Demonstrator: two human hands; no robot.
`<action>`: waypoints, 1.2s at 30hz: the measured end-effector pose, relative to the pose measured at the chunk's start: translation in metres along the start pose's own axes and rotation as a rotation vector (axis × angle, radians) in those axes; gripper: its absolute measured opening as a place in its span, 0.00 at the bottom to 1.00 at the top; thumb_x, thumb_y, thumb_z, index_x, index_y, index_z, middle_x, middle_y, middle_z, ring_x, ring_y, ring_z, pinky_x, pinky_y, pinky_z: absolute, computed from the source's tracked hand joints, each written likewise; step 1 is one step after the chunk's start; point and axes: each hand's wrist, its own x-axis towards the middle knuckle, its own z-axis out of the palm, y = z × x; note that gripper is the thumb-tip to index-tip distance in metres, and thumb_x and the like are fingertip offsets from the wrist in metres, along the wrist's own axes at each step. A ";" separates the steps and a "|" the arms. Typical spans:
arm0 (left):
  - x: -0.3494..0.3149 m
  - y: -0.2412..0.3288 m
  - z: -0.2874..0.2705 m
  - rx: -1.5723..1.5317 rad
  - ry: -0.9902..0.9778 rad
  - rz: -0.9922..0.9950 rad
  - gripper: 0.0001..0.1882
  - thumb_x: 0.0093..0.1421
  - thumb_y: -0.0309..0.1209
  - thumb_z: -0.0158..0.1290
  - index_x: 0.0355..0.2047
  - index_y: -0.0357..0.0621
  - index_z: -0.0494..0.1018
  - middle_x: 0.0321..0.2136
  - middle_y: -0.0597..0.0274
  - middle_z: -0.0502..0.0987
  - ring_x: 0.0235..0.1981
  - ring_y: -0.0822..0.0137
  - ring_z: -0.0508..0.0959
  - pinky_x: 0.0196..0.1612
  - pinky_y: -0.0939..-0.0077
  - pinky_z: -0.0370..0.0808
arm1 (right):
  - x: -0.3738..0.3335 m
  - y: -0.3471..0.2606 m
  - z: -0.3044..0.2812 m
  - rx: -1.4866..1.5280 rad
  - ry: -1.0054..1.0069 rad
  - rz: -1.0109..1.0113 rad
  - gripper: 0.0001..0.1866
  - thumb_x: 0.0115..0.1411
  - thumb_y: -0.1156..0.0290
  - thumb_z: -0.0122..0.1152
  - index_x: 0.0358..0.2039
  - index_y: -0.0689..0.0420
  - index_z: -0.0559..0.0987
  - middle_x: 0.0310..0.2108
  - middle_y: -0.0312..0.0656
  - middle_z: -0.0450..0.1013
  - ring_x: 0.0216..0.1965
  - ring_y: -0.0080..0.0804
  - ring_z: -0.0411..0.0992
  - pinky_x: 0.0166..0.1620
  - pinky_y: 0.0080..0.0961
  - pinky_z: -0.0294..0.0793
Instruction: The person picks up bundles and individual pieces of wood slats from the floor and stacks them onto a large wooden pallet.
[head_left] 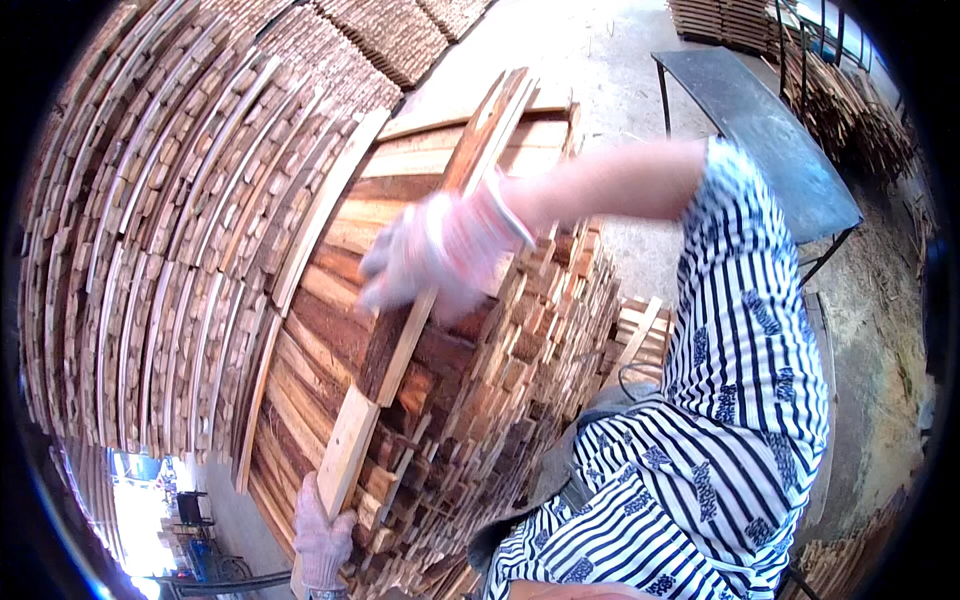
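My left hand point(322, 545), in a pale knitted glove, is at the near end of a light wooden strip point(352, 440), with fingers and thumb on either side of it. My right hand point(440, 250), in a white and reddish glove, is smeared by motion above the stack. Beneath it runs a darker wooden strip point(383, 352), end to end with the light one; whether the fingers touch it cannot be made out. Both strips lie crosswise over a layer of brown and cream boards point(310, 350) on top of a tall wood stack point(540, 350).
To the left rises a large stack of short wood pieces point(170, 230) separated by thin strips. More stacks point(385, 40) stand behind. A grey metal table point(765, 110) is at the far right, near a pile of thin sticks point(850, 110). My striped top point(690, 450) borders the stack's right side.
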 end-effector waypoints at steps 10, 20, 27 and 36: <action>-0.009 0.001 -0.002 -0.039 0.029 0.067 0.46 0.48 0.41 0.61 0.65 0.36 0.59 0.58 0.42 0.68 0.60 0.44 0.67 0.64 0.57 0.63 | -0.007 -0.119 0.017 0.698 0.609 -0.677 0.17 0.57 0.65 0.59 0.46 0.54 0.73 0.34 0.44 0.74 0.34 0.45 0.76 0.36 0.39 0.78; -0.013 -0.019 0.016 0.004 0.222 0.080 0.45 0.45 0.35 0.61 0.65 0.41 0.60 0.53 0.45 0.71 0.56 0.43 0.69 0.61 0.54 0.64 | -0.061 -0.123 -0.053 0.350 0.870 -0.453 0.22 0.65 0.65 0.58 0.57 0.57 0.70 0.44 0.46 0.75 0.36 0.38 0.78 0.39 0.34 0.81; -0.005 -0.021 0.028 0.029 0.221 0.092 0.46 0.47 0.35 0.61 0.66 0.39 0.56 0.55 0.43 0.68 0.57 0.43 0.67 0.63 0.54 0.60 | -0.079 0.058 -0.015 -0.112 0.666 1.105 0.39 0.65 0.38 0.49 0.61 0.61 0.69 0.62 0.54 0.65 0.55 0.53 0.72 0.58 0.42 0.73; -0.011 -0.015 0.015 -0.024 0.193 0.195 0.42 0.54 0.37 0.62 0.66 0.41 0.57 0.54 0.37 0.70 0.56 0.38 0.68 0.59 0.51 0.65 | -0.142 0.189 0.076 0.142 0.571 1.326 0.37 0.71 0.42 0.30 0.48 0.62 0.78 0.45 0.60 0.76 0.52 0.59 0.72 0.57 0.44 0.70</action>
